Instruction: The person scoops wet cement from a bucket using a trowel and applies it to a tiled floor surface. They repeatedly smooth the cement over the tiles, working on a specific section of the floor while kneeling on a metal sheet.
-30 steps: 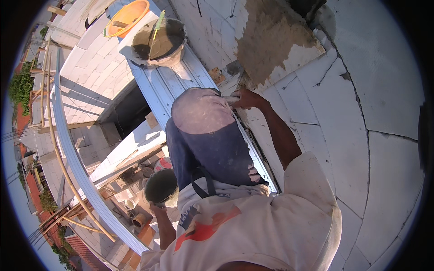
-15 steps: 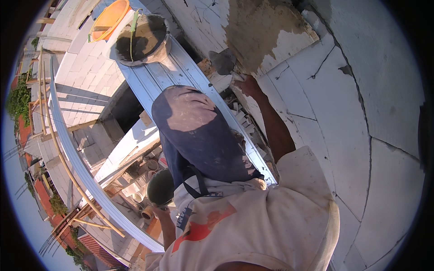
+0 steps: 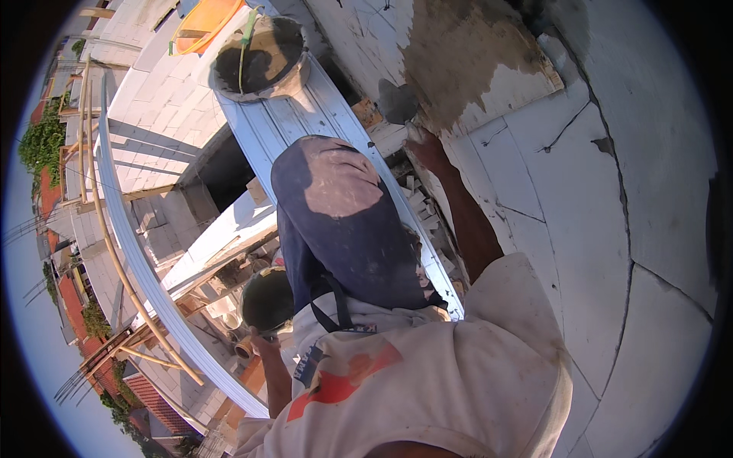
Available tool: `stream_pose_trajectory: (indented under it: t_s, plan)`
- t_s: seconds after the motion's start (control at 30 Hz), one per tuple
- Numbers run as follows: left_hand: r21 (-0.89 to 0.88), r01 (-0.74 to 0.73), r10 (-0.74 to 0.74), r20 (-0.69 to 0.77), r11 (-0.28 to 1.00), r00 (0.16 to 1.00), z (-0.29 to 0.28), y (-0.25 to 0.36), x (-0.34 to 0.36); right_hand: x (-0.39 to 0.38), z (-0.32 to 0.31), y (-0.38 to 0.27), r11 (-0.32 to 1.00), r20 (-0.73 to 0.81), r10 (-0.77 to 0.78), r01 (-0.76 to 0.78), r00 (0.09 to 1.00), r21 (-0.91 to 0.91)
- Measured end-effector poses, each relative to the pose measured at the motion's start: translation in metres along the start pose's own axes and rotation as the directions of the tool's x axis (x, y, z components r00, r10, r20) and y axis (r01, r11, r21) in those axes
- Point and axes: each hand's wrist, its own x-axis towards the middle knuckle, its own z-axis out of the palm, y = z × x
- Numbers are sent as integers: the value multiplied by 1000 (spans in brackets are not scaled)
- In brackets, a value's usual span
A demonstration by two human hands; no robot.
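My right hand [image 3: 425, 142] is closed on the handle end of a trowel [image 3: 398, 101]. Its grey, mortar-smeared blade lies close to the lower left edge of a wet brown mortar patch [image 3: 458, 65] on the white block wall; whether it touches the wall I cannot tell. Low on my left side, my left hand [image 3: 262, 345] grips the edge of a dark round bowl [image 3: 267, 299], partly hidden by my leg and shirt. What the bowl holds is too dark to make out. A mortar bucket [image 3: 294, 80] with grey mix and a green-wrapped handle stands ahead.
The bucket rests on a ribbed metal plank [image 3: 324, 114], beside an orange bucket [image 3: 206, 23]. My bent knee [image 3: 328, 183] is over the plank. Rubble [image 3: 420, 206] lies between plank and wall. On the left are a dark opening [image 3: 225, 172], a long metal strip [image 3: 137, 252] and bamboo poles [image 3: 114, 259].
The whole view has shifted and turned slightly. The bowl in my left hand sits a little farther forward beside my leg. My right hand keeps the trowel near the patch's lower left edge.
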Motion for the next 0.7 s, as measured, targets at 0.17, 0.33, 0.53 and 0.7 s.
stream_pose_trajectory:
  t_s: [0.17, 0.33, 0.53, 0.7]
  plan:
    - [81, 2, -10, 99, 997, 995, 2, 5, 19, -1, 3, 26, 982, -132, -149, 131, 980, -137]
    - [87, 6, -11, 60, 996, 998, -15, -23, 13, -16, -27, -9, 939, -17, 276, -265, 961, 219]
    - [53, 20, -25, 89, 998, 996, -32, -37, 32, -40, -24, -24, 996, 133, 64, -72, 989, 58]
    - [-35, 42, -44, -49, 998, 998, 29, -52, 20, -14, -40, 3, 982, 7, -189, 188, 982, 32]
